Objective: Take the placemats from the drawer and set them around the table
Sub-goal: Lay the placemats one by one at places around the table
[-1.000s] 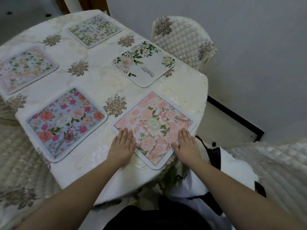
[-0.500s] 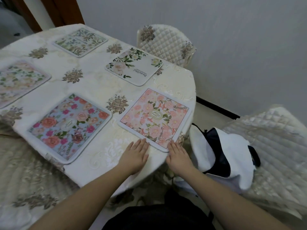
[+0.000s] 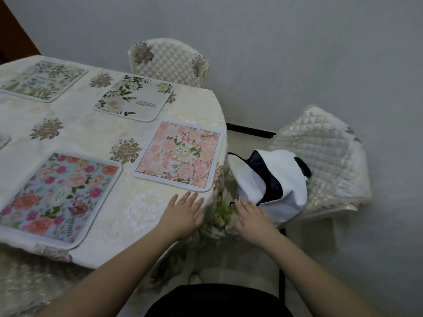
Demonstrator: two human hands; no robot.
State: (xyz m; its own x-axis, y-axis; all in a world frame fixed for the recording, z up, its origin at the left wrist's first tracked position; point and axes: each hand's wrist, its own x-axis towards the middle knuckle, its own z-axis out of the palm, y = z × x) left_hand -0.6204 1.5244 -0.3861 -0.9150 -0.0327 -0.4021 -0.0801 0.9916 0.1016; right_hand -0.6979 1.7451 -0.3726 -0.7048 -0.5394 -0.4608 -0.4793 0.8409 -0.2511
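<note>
Several floral placemats lie flat on the cream tablecloth of the table [image 3: 96, 129]. A pink one [image 3: 180, 156] sits near the table's right edge. A blue one with red roses [image 3: 57, 197] lies to its left, a white one with green leaves [image 3: 135, 97] behind it, and a pale green one [image 3: 43, 80] at the far left. My left hand [image 3: 185, 213] rests open on the cloth just below the pink mat, not touching it. My right hand [image 3: 251, 218] hovers open off the table's edge, over the hanging cloth. Neither hand holds anything.
A quilted cream chair [image 3: 167, 62] stands behind the table by the grey wall. A second quilted chair [image 3: 325, 156] at the right carries a white and dark blue bag [image 3: 270, 179]. Another mat's corner [image 3: 3, 140] shows at the left edge.
Both hands slid back off the pink placemat toward me; the left now rests on bare cloth and the right is past the table's edge. My view swung to the right.
</note>
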